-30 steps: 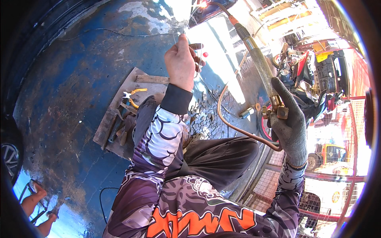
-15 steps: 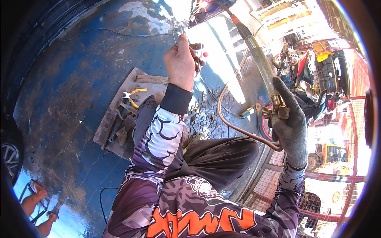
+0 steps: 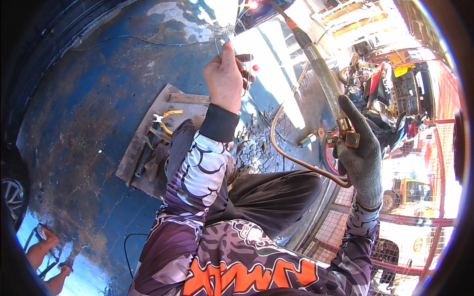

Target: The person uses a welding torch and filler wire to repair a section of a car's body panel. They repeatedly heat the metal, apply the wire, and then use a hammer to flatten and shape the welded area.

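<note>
"Blue floor [image 3: 89, 113] is spreading beyond the left edge of the wooden board [image 3: 136, 143]. Your grips?"

"My right grip [image 3: 363, 153] is holding the torch [image 3: 323, 76] stretching ahead; my left grip [image 3: 224, 81] is pinching thin wire [image 3: 227, 34]."

Grey-gloved right hand [image 3: 364, 160], brass-and-grey torch [image 3: 324, 78], copper-brown hose [image 3: 273, 137], yellow-handled pliers [image 3: 172, 113], black-cuffed sleeve [image 3: 200, 165] with white scallops, patchy blue floor [image 3: 94, 128].

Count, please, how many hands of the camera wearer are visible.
2: the left hand, at upper centre, holding thin metal wire; the gloved right hand, at right, gripping a gas torch. Some fingers are partly hidden.
</note>
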A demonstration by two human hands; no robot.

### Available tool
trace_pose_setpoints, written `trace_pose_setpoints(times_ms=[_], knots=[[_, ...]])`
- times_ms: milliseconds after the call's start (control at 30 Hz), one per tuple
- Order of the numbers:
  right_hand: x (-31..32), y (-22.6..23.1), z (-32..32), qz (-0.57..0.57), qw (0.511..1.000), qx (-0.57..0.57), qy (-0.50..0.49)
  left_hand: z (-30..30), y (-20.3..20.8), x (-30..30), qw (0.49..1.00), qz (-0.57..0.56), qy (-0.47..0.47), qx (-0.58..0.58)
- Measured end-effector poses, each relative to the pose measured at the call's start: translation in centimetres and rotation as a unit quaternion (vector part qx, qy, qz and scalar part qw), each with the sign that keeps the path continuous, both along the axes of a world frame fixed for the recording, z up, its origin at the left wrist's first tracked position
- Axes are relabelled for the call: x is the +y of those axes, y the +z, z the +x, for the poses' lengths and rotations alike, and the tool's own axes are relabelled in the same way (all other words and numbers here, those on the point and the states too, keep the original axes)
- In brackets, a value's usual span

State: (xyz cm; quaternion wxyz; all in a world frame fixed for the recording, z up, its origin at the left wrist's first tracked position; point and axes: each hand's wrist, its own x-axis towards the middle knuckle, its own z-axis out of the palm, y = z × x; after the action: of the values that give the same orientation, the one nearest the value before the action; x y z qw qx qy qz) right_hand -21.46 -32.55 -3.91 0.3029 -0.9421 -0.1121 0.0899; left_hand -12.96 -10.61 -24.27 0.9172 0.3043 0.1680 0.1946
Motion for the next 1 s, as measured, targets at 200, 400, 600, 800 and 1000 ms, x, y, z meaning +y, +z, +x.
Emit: trace_pose_setpoints(times_ms=[200, 400, 600, 800, 1000], knots=[[-0.1, -0.01, -0.04, 0.003, 1.0, 0.003, 0.004, 0.05, 0.0, -0.01, 1.0, -0.001, 0.004, -0.003], [-0.06, 0.02, -0.04, 0.003, 1.0, 0.005, 0.005, 0.07, 0.02, 0.0, 1.0, 0.004, 0.001, 0.005], [-0.12, 0.09, -0.07, 0.006, 1.0, 0.007, 0.007, 0.11, -0.01, -0.02, 1.0, 0.001, -0.001, 0.0], [-0.17, 0.12, -0.13, 0.007, 1.0, 0.009, 0.007, 0.1, -0.03, 0.0, 1.0, -0.003, -0.001, -0.004], [-0.22, 0.05, -0.14, 0.007, 1.0, 0.011, 0.007, 0.07, -0.06, -0.04, 1.0, 0.0, 0.0, -0.007]])
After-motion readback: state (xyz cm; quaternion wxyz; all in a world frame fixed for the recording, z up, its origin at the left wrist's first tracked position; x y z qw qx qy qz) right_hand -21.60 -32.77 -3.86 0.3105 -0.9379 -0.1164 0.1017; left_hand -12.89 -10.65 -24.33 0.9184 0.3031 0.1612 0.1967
